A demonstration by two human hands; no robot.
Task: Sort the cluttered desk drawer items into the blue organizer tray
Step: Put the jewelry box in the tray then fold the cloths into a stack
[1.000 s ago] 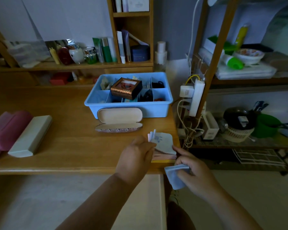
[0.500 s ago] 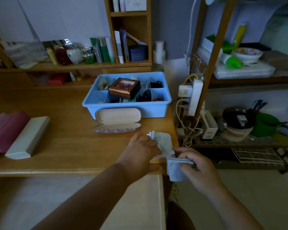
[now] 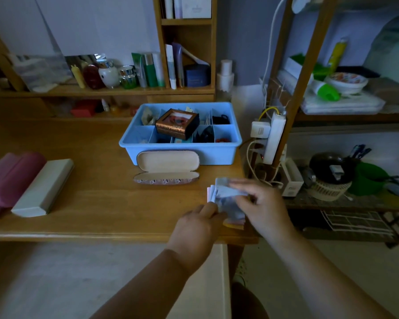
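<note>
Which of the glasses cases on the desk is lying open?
The beige case right before the blue tray: its lid stands up. The white case and pink cases at left are closed.

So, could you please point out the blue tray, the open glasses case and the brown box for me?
Blue tray (image 3: 219, 155): head view, on its front wall.
Glasses case (image 3: 167, 161): head view, on the raised lid's lining.
Brown box (image 3: 171, 129): head view, on its front side.
</note>
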